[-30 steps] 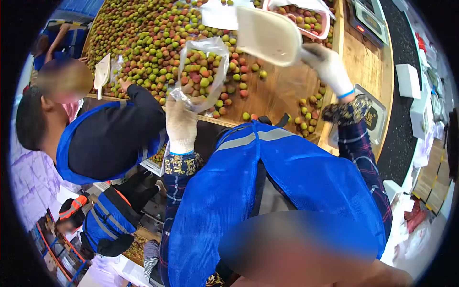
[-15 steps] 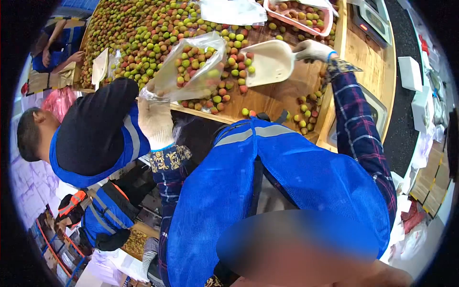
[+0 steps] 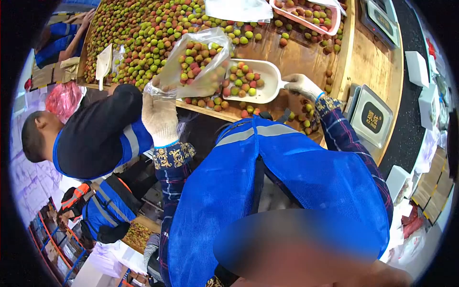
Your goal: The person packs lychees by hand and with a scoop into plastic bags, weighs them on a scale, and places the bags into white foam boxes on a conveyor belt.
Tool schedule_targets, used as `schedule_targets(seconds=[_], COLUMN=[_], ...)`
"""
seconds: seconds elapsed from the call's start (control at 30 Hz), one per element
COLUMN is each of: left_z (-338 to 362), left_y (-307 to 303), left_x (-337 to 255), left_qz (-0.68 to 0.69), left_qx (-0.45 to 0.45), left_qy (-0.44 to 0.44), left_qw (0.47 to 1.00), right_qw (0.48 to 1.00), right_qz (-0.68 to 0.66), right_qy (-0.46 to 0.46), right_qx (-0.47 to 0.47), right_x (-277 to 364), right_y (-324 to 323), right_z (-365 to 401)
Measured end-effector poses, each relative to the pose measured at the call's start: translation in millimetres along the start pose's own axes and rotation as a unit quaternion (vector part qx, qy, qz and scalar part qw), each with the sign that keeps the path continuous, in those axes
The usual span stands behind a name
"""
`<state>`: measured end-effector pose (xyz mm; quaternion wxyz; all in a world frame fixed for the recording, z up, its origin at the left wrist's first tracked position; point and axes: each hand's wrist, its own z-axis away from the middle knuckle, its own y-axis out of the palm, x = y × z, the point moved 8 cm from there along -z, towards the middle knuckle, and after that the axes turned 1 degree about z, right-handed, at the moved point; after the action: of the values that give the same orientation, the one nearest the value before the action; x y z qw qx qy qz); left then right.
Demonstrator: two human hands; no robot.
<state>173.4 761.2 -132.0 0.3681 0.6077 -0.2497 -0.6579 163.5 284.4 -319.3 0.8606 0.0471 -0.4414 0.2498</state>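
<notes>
My gloved left hand (image 3: 159, 115) grips the edge of a clear plastic bag (image 3: 213, 79), which lies with its mouth toward the scoop and has a load of red and green lychees (image 3: 193, 60) inside. On the right, my gloved right hand (image 3: 304, 86) is closed round the handle of a white scoop (image 3: 271, 76). Lychees (image 3: 245, 80) fill much of the scoop's pan, whose left edge is right at the bag. Loose lychees (image 3: 209, 102) lie under and beside the bag on the wooden table (image 3: 291, 55).
A pink basket of lychees (image 3: 311, 19) and white plastic bags (image 3: 239, 9) sit at the back. Scales (image 3: 372, 116) stand on the right ledge (image 3: 363, 62). Another white scoop (image 3: 103, 62) rests at the left. A co-worker (image 3: 95, 131) leans over the table close to my left arm.
The scoop has moved left and down toward the bag, and its pan has gone from nearly bare to holding lychees. My left hand still holds the bag.
</notes>
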Motion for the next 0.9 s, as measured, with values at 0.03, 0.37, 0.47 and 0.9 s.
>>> schedule_targets(seconds=[0.03, 0.37, 0.47, 0.9], left_z=[-2, 25, 36, 38], left_y=[-2, 27, 22, 16], left_x=[2, 50, 69, 55], left_qz=[0.025, -0.104, -0.167, -0.084], left_qx=[0.015, 0.043, 0.047, 0.032], left_qy=[-0.011, -0.083, -0.088, -0.063], left_qw=[1.000, 0.990, 0.981, 0.994], right_qw=[1.000, 0.976, 0.971, 0.824], right_qz=[-0.010, -0.125, -0.117, 0.393], right_qy=[0.014, -0.041, -0.057, -0.359], right_qx=[-0.015, -0.171, -0.199, -0.193], right_x=[-7, 42, 82, 253], right_y=[-4, -64, -76, 85], right_z=[13, 116, 123, 93])
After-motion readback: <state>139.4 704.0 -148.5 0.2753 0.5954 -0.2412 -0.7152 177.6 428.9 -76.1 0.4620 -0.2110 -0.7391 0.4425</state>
